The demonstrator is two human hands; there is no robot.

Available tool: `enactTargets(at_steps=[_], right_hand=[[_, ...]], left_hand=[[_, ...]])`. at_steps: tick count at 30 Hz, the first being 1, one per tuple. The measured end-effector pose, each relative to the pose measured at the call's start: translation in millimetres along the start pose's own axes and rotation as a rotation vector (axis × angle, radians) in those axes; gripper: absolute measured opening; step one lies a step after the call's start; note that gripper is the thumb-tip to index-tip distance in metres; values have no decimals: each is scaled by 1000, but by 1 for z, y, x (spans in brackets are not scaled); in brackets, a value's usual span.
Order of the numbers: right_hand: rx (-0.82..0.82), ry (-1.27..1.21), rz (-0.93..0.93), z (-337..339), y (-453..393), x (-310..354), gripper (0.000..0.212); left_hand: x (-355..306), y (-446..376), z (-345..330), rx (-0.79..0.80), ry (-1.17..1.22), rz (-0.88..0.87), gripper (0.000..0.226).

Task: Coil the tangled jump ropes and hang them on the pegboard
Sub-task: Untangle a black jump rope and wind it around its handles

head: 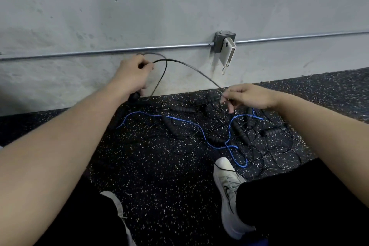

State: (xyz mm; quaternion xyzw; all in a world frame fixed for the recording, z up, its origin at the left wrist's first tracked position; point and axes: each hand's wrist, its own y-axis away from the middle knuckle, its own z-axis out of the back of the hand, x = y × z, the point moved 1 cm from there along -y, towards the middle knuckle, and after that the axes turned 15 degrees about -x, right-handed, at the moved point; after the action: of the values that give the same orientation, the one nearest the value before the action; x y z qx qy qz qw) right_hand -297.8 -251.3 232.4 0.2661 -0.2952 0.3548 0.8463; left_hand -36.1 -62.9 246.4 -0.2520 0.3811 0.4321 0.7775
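Observation:
A tangle of jump ropes [225, 132] lies on the speckled floor: thin black cords, several ribbed black handles and one blue cord [201, 134]. My left hand [131, 74] is raised near the wall and grips a black rope [191, 68] together with a black handle [134, 97] that pokes out below the fist. That rope loops above the hand and arcs right and down to my right hand [249, 97], which pinches it between thumb and fingertips just above the pile. No pegboard is in view.
A grey wall rises straight ahead, with a metal conduit [119, 51] running along it and an outlet box holding a white charger [227, 51]. My white shoes [229, 195] and black-trousered legs stand on the black rubber floor [159, 175] close to the pile.

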Motion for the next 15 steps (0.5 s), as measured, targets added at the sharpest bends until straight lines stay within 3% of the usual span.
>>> enactTargets(at_steps=[5,9,15], right_hand=[[-228,11,74,10,-8,5,20],[-270,-71,152,9,-13,18,5],[-269,-167,237,0,-13,29,5]], left_hand=[[6,-2,-9,38,10,19,31],[-7,11,-25,134,0,-58,38],[-44,50,-55,319,-109,-242,39]])
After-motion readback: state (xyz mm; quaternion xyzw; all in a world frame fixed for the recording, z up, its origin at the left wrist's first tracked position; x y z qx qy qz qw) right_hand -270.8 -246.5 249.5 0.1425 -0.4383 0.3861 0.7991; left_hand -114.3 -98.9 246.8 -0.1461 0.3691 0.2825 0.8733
